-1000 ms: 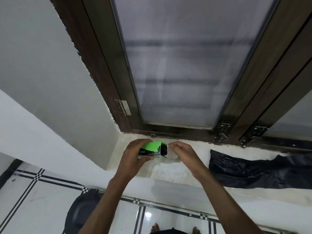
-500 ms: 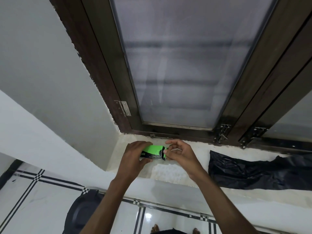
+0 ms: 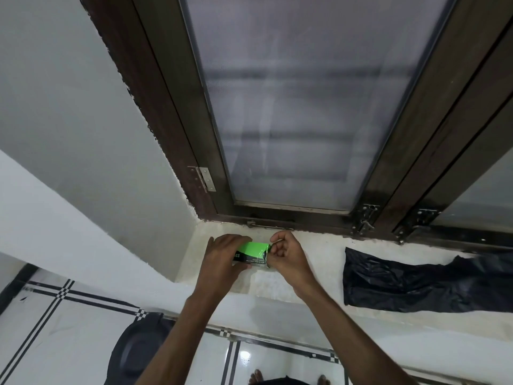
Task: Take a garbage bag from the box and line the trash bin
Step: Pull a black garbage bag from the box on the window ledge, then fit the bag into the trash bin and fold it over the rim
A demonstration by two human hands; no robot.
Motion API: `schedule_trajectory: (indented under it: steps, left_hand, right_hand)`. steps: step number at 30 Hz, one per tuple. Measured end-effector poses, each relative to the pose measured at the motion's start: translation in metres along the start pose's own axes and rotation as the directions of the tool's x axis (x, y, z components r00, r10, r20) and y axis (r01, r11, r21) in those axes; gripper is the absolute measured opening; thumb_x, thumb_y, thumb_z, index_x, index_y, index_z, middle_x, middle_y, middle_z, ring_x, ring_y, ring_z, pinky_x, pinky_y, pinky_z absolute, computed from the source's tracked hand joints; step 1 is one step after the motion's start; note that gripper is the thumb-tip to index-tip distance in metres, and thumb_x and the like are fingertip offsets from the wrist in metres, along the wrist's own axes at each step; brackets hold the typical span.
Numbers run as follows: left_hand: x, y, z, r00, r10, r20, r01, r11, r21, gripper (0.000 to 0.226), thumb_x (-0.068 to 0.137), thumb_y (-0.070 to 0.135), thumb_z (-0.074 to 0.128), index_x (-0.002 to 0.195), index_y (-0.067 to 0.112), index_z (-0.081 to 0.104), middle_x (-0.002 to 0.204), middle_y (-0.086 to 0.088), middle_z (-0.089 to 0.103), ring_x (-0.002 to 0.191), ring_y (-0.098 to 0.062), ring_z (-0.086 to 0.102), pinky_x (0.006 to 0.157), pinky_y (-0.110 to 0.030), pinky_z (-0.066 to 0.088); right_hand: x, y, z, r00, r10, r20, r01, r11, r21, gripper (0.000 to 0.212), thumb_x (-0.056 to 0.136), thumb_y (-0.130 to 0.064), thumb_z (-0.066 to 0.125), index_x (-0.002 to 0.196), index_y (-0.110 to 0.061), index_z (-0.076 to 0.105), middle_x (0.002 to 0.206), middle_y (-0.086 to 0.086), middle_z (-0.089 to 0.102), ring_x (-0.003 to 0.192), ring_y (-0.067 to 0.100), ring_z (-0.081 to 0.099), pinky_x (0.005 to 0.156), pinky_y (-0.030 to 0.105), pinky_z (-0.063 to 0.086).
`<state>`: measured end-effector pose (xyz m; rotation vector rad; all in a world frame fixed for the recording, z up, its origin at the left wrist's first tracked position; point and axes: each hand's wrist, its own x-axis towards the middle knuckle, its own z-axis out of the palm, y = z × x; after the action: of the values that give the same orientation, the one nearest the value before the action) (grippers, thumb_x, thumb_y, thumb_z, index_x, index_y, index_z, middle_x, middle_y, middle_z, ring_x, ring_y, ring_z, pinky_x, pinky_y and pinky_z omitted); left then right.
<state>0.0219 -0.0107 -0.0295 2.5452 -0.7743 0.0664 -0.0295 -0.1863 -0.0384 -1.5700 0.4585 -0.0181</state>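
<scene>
Apparently early: left hand point(image 3: 222, 258) grips green box point(image 3: 254, 252) on sill point(image 3: 319, 254), frame centre; right hand point(image 3: 286, 252) pinches its end flap. Black bag point(image 3: 416, 284) lies right; bin point(image 3: 136, 354), lower left, unlined.

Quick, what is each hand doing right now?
Left hand: closed around the green box, holding it on the sill.
Right hand: fingers curled, pinching at the box's right end flap.

Frosted window point(image 3: 299, 107), dark wood frame point(image 3: 155, 112), white walls point(image 3: 69, 120), tiled floor point(image 3: 55, 343).
</scene>
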Motion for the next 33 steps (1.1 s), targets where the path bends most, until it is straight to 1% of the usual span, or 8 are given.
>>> schedule_trajectory:
  steps: [6, 9, 14, 17, 19, 23, 27, 33]
  left_hand:
    - [0.001, -0.011, -0.005, 0.988, -0.101, 0.118, 0.075, 0.976, 0.203, 0.082, 0.071, 0.039, 0.083, 0.143, 0.029, 0.047, 0.147, -0.004, 0.048, 0.143, -0.031, 0.035, 0.116, -0.06, 0.016]
    - [0.004, 0.023, -0.004, 0.999, 0.028, 0.044, -0.027, 1.0, -0.007, 0.072, 0.076, 0.041, 0.08, 0.139, 0.025, 0.05, 0.144, -0.003, 0.048, 0.138, -0.026, 0.037, 0.113, -0.045, 0.032]
    - [0.016, 0.14, 0.048, 0.933, 0.34, 0.117, -0.307, 0.922, -0.235, 0.037, 0.093, 0.037, 0.059, 0.127, 0.025, 0.062, 0.13, 0.006, 0.06, 0.12, -0.015, 0.054, 0.099, -0.025, 0.045]
    - [0.018, 0.195, 0.098, 0.863, 0.416, 0.285, -0.367, 0.906, -0.21, 0.065, 0.092, 0.048, 0.056, 0.15, 0.022, 0.04, 0.156, 0.001, 0.038, 0.142, -0.016, 0.035, 0.115, -0.024, 0.028]
    - [0.014, 0.204, 0.121, 0.84, 0.415, 0.35, -0.385, 0.91, -0.156, 0.071, 0.092, 0.049, 0.055, 0.154, 0.022, 0.033, 0.161, -0.003, 0.03, 0.147, -0.02, 0.028, 0.119, -0.03, 0.023]
    - [-0.001, 0.211, 0.135, 0.879, 0.398, 0.264, -0.383, 0.917, -0.108, 0.044, 0.077, 0.02, 0.079, 0.12, 0.021, 0.069, 0.125, 0.002, 0.066, 0.111, -0.02, 0.064, 0.089, -0.029, 0.056]
    - [-0.014, 0.212, 0.13, 0.913, 0.359, 0.195, -0.354, 0.933, -0.059, 0.026, 0.072, 0.009, 0.083, 0.091, 0.024, 0.074, 0.09, 0.011, 0.072, 0.077, -0.009, 0.066, 0.06, -0.015, 0.045]
    - [-0.046, 0.19, 0.095, 0.947, 0.191, 0.26, -0.177, 0.981, -0.077, 0.016, 0.092, 0.017, 0.064, 0.099, 0.03, 0.07, 0.081, 0.016, 0.067, 0.066, -0.002, 0.061, 0.059, -0.014, 0.044]
  right_hand:
    - [-0.016, -0.003, -0.032, 0.997, -0.07, 0.019, 0.072, 0.99, -0.123, 0.026, 0.089, -0.003, 0.061, 0.102, -0.025, 0.066, 0.089, 0.001, 0.068, 0.078, 0.02, 0.063, 0.07, 0.032, 0.052]
    - [-0.041, -0.016, -0.086, 0.964, -0.171, -0.202, 0.158, 0.985, -0.074, 0.024, 0.093, -0.002, 0.063, 0.094, -0.025, 0.07, 0.088, -0.001, 0.071, 0.075, 0.018, 0.066, 0.069, 0.025, 0.053]
    - [-0.082, -0.012, -0.217, 0.702, -0.272, -0.658, 0.244, 0.96, -0.137, 0.024, 0.095, 0.0, 0.061, 0.095, -0.023, 0.068, 0.088, 0.003, 0.07, 0.079, 0.016, 0.065, 0.074, 0.03, 0.054]
    - [-0.101, 0.007, -0.302, 0.481, -0.287, -0.828, 0.052, 0.952, -0.3, 0.017, 0.098, -0.006, 0.055, 0.105, -0.014, 0.068, 0.1, 0.009, 0.071, 0.093, 0.025, 0.066, 0.09, 0.04, 0.051]
    - [-0.1, 0.022, -0.35, 0.42, -0.288, -0.861, -0.172, 0.906, -0.387, 0.023, 0.1, -0.011, 0.049, 0.113, -0.008, 0.068, 0.114, 0.014, 0.07, 0.107, 0.033, 0.064, 0.095, 0.036, 0.046]
    - [-0.092, 0.057, -0.424, 0.489, -0.266, -0.831, -0.49, 0.705, -0.513, 0.044, 0.096, -0.026, 0.042, 0.12, 0.006, 0.06, 0.115, 0.031, 0.064, 0.115, 0.048, 0.054, 0.096, 0.052, 0.046]
    - [-0.091, 0.083, -0.455, 0.543, -0.245, -0.803, -0.583, 0.578, -0.571, 0.034, 0.094, -0.031, 0.056, 0.114, -0.006, 0.068, 0.122, 0.025, 0.062, 0.127, 0.046, 0.044, 0.098, 0.052, 0.047]
    - [-0.124, 0.07, -0.439, 0.545, -0.154, -0.824, -0.238, 0.914, -0.328, 0.012, 0.086, -0.011, 0.075, 0.092, -0.008, 0.066, 0.094, 0.006, 0.068, 0.089, 0.023, 0.061, 0.076, 0.023, 0.047]
